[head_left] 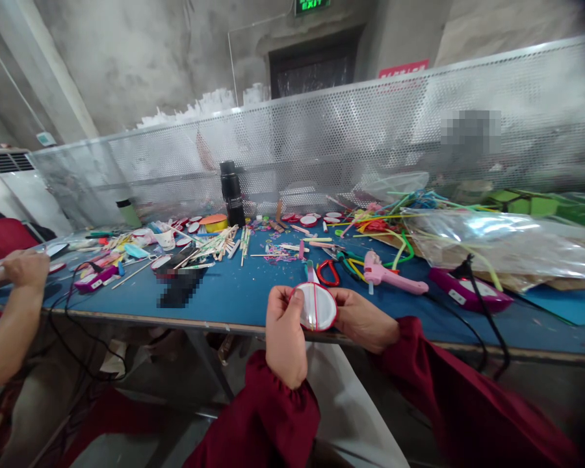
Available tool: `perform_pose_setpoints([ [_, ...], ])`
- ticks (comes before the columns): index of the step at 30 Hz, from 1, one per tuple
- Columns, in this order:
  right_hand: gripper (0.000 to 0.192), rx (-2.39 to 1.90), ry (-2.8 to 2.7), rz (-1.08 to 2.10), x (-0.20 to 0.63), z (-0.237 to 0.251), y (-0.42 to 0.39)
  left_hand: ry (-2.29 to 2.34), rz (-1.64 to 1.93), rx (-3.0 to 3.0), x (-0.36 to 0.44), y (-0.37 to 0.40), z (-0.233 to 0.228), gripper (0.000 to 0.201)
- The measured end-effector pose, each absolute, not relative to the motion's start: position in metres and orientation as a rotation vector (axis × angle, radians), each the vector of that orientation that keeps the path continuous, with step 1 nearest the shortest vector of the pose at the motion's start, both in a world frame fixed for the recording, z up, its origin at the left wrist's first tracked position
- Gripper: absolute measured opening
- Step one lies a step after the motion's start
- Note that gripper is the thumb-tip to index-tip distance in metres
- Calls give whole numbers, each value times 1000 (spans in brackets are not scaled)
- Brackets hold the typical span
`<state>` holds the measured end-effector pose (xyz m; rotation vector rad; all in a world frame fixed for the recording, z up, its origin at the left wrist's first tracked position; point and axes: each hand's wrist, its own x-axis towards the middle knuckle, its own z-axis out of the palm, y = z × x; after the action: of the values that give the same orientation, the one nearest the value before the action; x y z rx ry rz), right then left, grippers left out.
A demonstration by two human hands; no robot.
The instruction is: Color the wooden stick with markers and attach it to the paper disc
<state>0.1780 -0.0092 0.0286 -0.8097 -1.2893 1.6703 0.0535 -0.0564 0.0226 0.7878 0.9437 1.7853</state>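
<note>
Between my two hands, just over the table's front edge, is a round white disc (325, 307) with a red rim and a red line across its middle. My left hand (286, 331) grips its left side, thumb on the face. My right hand (363, 317) holds the right rim, with its fingertips partly behind the disc. Just past the disc lie red-handled pliers (328, 273). A pink glue gun (392, 275) rests to the right of them, its cable running off the front edge.
The blue table (244, 292) carries a black bottle (231, 194), a bundle of sticks (219, 244), a purple box (469, 290) with cables and clear plastic bags (507, 240). A perforated metal screen (312, 149) stands behind. At left a co-worker's arm (19, 312) reaches over the table.
</note>
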Motion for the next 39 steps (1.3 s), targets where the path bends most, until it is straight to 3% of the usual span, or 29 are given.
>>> perform_pose_setpoints([
  [3,33,-761,-1349,1788,179,29,-10,981,1818,809,53,-56,26,37],
  [10,39,-760,-1264,1705,186,31,-18,1041,1872,837,48,-55,23,31],
  [17,41,-819,-1390,1372,178,31,-28,1106,1894,862,50,-51,16,26],
  [28,24,-987,-1651,945,172,31,-23,1040,1846,890,49,-51,9,28],
  [34,25,-1020,-1701,862,176,31,-23,939,1700,885,39,-54,17,39],
  [39,24,-1036,-1752,744,176,32,-26,1002,1634,1031,31,-54,21,30],
])
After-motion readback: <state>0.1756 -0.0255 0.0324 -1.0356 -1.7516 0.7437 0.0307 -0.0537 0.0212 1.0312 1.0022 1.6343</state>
